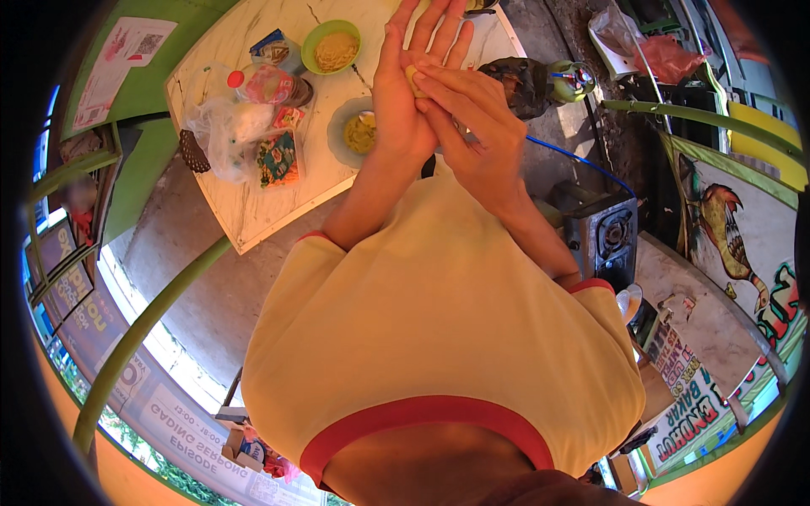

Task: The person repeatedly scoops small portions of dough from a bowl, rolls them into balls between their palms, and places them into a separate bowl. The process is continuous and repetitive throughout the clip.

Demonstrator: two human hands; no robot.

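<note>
My left hand (pixel 400 114) is held palm up over the table's right part, its fingers stretched out and spread. On its palm lies a small pale yellow lump (pixel 413 78), perhaps dough. The fingers of my right hand (pixel 485 118) are drawn together and press this lump against the left palm, partly covering it. Just left of my left wrist stands a grey bowl (pixel 337 150) with a yellow mash (pixel 361 132) and what looks like a spoon in it. Farther back is a light green bowl (pixel 311 61) of pale yellow crumbly or shredded food (pixel 336 52).
The white marbled table (pixel 236 221) also carries a red-capped plastic bottle (pixel 268 84), a clear plastic bag (pixel 226 135), a colourful packet (pixel 278 160) and a blue packet (pixel 272 47). To the right are a gas stove (pixel 613 232), a green gas cylinder (pixel 571 82) and a black bag (pixel 516 84).
</note>
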